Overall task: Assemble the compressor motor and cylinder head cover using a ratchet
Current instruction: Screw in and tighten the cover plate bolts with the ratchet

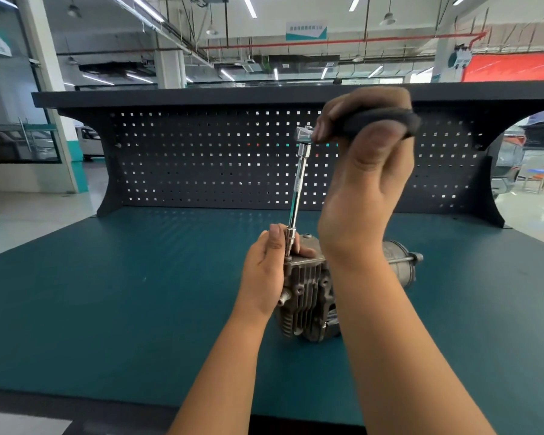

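Note:
A grey finned compressor [308,296] stands on the teal bench, its cylinder head cover [305,257] on top and the round motor housing [399,265] sticking out to the right. A ratchet [305,135] with a long chrome extension bar [297,196] stands nearly upright, its socket on the cover's near-left corner. My right hand [365,171] grips the ratchet's black handle high above the compressor. My left hand [267,271] pinches the lower end of the extension at the socket and rests against the cover. The bolt under the socket is hidden.
The teal bench top [123,309] stretches wide on both sides of the compressor. A dark pegboard back panel [201,158] with a shelf on top rises behind it. The bench's front edge runs just below my forearms.

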Demonstrator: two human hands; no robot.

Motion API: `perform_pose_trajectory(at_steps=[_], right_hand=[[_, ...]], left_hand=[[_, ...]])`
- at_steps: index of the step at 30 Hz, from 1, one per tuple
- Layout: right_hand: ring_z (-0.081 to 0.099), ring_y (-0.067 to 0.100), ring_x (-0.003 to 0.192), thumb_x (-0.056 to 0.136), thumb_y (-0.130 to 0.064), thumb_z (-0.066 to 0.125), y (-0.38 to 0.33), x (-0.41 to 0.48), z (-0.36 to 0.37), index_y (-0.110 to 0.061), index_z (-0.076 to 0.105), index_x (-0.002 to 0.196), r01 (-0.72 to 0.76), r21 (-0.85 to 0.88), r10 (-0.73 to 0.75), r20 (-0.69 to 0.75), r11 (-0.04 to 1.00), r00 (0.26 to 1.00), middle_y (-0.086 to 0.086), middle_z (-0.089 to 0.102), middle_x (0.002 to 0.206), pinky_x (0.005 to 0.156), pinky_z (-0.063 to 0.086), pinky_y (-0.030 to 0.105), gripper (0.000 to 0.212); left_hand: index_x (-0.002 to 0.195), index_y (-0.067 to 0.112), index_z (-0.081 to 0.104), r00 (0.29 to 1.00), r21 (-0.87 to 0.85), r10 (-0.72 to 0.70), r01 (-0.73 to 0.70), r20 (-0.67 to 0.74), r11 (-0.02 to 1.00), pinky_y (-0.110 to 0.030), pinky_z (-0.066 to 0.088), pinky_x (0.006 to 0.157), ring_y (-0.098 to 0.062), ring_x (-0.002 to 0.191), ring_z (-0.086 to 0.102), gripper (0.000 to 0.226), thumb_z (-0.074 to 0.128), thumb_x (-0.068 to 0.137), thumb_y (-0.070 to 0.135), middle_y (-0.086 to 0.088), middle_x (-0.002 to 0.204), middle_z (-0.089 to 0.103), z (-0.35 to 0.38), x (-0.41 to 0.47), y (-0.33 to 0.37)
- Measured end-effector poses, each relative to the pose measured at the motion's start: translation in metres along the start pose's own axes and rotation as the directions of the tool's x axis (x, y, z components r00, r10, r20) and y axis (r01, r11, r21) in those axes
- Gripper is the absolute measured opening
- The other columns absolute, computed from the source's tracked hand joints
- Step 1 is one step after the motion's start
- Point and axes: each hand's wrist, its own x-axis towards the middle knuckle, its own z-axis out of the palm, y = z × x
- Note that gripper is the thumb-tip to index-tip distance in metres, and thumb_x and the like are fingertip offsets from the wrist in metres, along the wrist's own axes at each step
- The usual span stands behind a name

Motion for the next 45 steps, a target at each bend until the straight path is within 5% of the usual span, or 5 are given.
perform_pose_trajectory(at_steps=[11,18,28,38,45], right_hand=[[0.043,0.018,0.071,0.083,-0.053,0.043,-0.006,-0.012,0.024,-0.004,0.053,0.085,0.093,-0.372,-0.045,0.135,0.924,0.990,-0.002,0.042,0.078,0.064,0.041,0.046,0.050],[0.041,0.021,0.067,0.082,-0.062,0.045,0.009,0.007,-0.005,-0.012,0.046,0.087,-0.152,0.172,0.138,0.092,0.973,0.986,0.004,0.045,0.078,0.065,0.035,0.030,0.050],[0.040,0.017,0.058,0.090,-0.070,0.019,0.033,0.027,-0.035,-0.010,0.043,0.074,-0.378,0.847,0.624,0.073,0.373,0.778,0.003,0.040,0.063,0.070,0.039,0.028,0.066],[0.042,0.020,0.066,0.086,-0.065,0.038,0.013,0.009,-0.005,-0.014,0.044,0.084,-0.172,0.251,0.178,0.000,0.953,0.984,0.004,0.044,0.076,0.065,0.039,0.032,0.052],[0.041,0.006,0.068,0.089,-0.061,0.036,0.003,-0.004,0.005,-0.014,0.044,0.090,0.050,-0.184,-0.037,0.076,0.982,0.996,-0.009,0.041,0.079,0.066,0.035,0.021,0.048]], left_hand=[[0.066,0.001,0.050,0.999,0.086,-0.026,0.024,0.025,0.996,-0.029,0.032,0.058,-0.013,0.061,0.038,0.016,0.056,0.079,0.007,-0.009,0.063,0.044,-0.005,-0.002,0.003],[0.067,0.024,0.053,0.996,0.057,0.093,-0.094,0.004,0.994,-0.009,0.043,0.060,0.004,0.057,0.057,0.029,0.045,0.094,0.033,0.016,0.056,0.061,0.000,0.001,0.000],[0.063,0.036,0.054,0.992,0.029,0.130,-0.130,-0.006,0.991,-0.012,0.046,0.072,-0.009,0.073,0.067,0.030,0.043,0.089,0.046,0.011,0.063,0.067,0.000,0.003,-0.005],[0.069,0.009,0.047,0.993,0.017,0.121,-0.121,-0.003,0.993,-0.008,0.041,0.056,0.005,0.052,0.056,0.035,0.041,0.090,0.037,0.017,0.052,0.059,0.000,0.002,0.000],[0.051,0.030,0.057,0.995,0.060,0.104,-0.103,-0.008,0.993,-0.006,0.033,0.046,0.002,0.041,0.042,0.054,0.046,0.094,-0.001,0.015,0.044,0.048,-0.003,0.004,-0.006]])
